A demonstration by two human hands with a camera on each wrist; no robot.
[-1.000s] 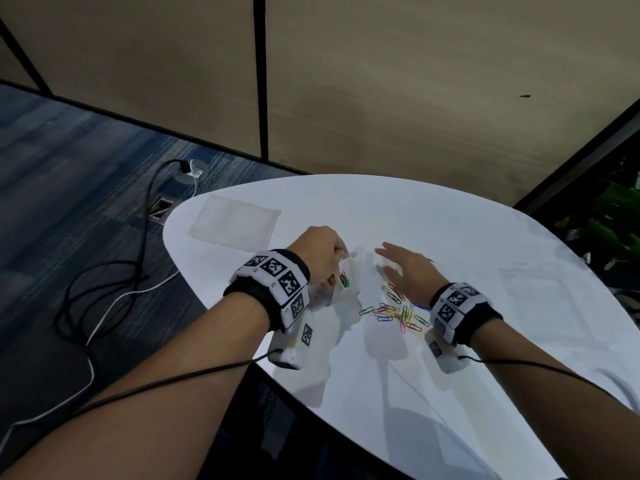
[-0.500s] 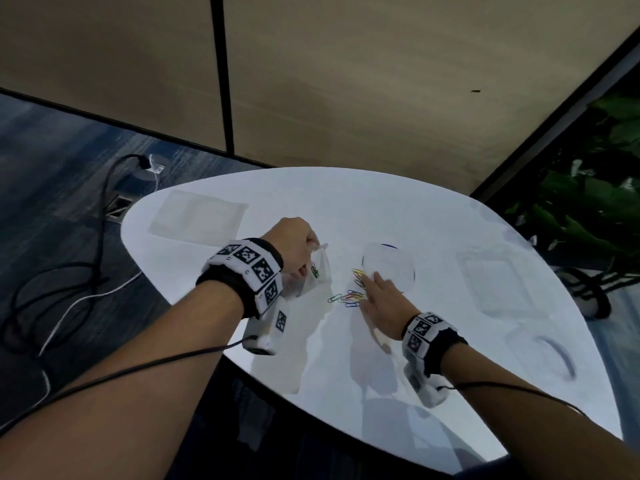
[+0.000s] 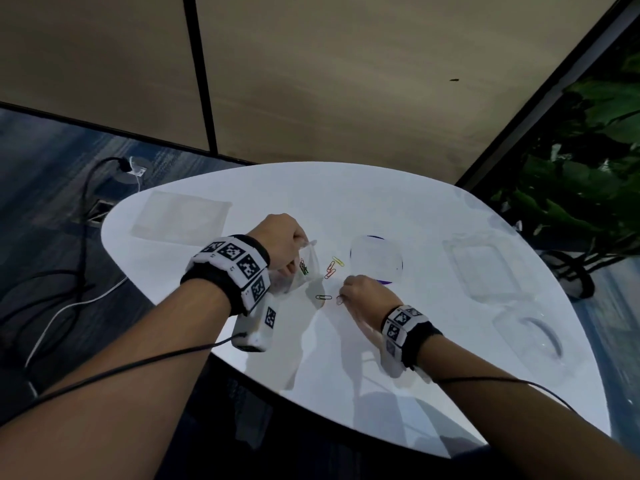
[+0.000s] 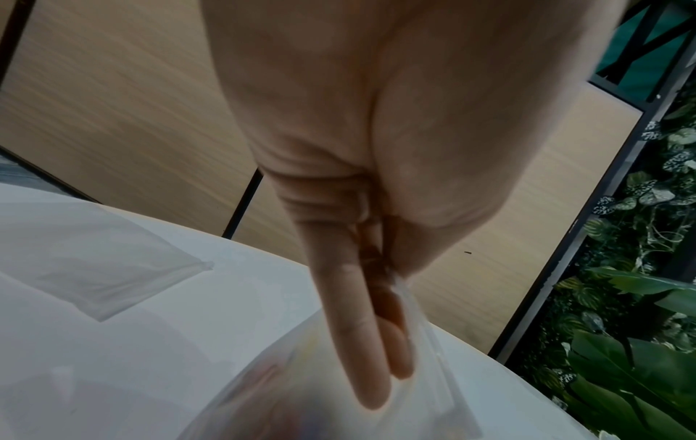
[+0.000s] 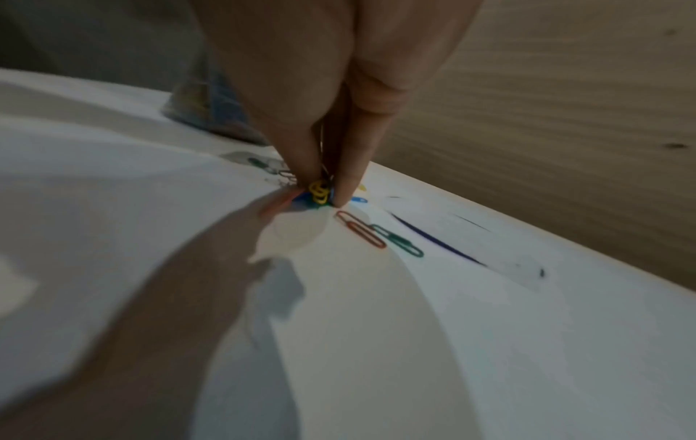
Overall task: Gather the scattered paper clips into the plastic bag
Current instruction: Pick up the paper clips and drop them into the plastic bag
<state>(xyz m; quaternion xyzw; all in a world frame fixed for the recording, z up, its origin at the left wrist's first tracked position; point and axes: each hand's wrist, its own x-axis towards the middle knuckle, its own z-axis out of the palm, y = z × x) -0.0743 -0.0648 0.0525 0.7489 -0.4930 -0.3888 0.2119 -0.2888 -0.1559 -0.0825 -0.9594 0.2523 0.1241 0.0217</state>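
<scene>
My left hand (image 3: pixel 292 263) pinches the rim of a clear plastic bag (image 3: pixel 308 275) and holds it up just above the white table (image 3: pixel 263 192); a few coloured clips (image 3: pixel 304 267) lie inside. In the left wrist view the thumb and fingers (image 4: pixel 361 342) clamp the bag's film (image 4: pixel 433 372). My right hand (image 3: pixel 341 299), to the right of the bag, pinches a bunch of paper clips (image 5: pixel 319 192) against the tabletop. Loose clips lie between the hands: a yellow one (image 3: pixel 337 260), a red pair (image 3: pixel 330 271) and a dark green one (image 3: pixel 323 297). A red clip (image 5: pixel 361 229) and a green clip (image 5: pixel 399 241) lie beside my fingertips.
Other clear bags lie flat on the table: one at the far left (image 3: pixel 180 216), one with a purple line (image 3: pixel 377 261) just beyond my right hand, two more at the right (image 3: pixel 485 268) (image 3: pixel 530 337). Cables (image 3: pixel 69 299) run over the floor on the left; plants (image 3: pixel 581 188) stand at the right.
My right hand has drawn back towards me from the pile and its fingers have curled onto a bunch of clips. Fewer clips lie loose. The left hand keeps holding the bag.
</scene>
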